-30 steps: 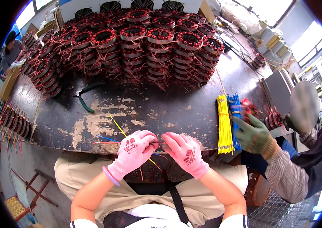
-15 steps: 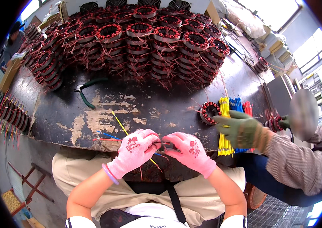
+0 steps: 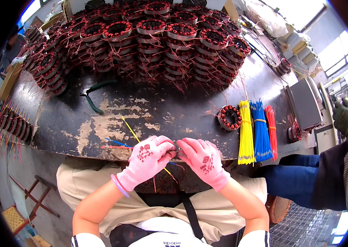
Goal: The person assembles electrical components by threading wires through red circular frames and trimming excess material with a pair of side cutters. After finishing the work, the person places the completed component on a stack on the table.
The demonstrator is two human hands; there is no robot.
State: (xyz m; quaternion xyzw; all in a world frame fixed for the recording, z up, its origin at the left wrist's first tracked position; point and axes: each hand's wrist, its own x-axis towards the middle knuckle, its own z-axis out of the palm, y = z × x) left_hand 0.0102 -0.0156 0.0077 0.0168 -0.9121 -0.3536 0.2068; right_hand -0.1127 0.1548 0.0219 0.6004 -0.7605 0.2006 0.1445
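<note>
Both my hands wear pink gloves and meet just in front of the table's near edge. My left hand (image 3: 151, 158) is closed on a few thin insulated wires. A yellow wire (image 3: 129, 128), a blue wire (image 3: 116, 143) and a red wire (image 3: 114, 147) stick out beyond it over the tabletop, and more wire ends hang below. Fingertip to fingertip with it, my right hand (image 3: 202, 159) is pinched closed; what lies between its fingers is hidden. To the right of it on the table rests a stator ring (image 3: 222, 115) with red windings.
Tall stacks of stators (image 3: 151, 53) fill the back. Green-handled cutters (image 3: 93, 105) lie mid-left. Tied yellow (image 3: 246, 136), blue (image 3: 261, 136) and red wire bundles (image 3: 271, 131) lie at right, near a grey box (image 3: 304, 103). A co-worker's green-gloved hand (image 3: 343, 115) is far right.
The co-worker's gloved hand has drawn back right from the wire bundles, which now show fully. My right hand has moved slightly left, closing the gap to my left hand.
</note>
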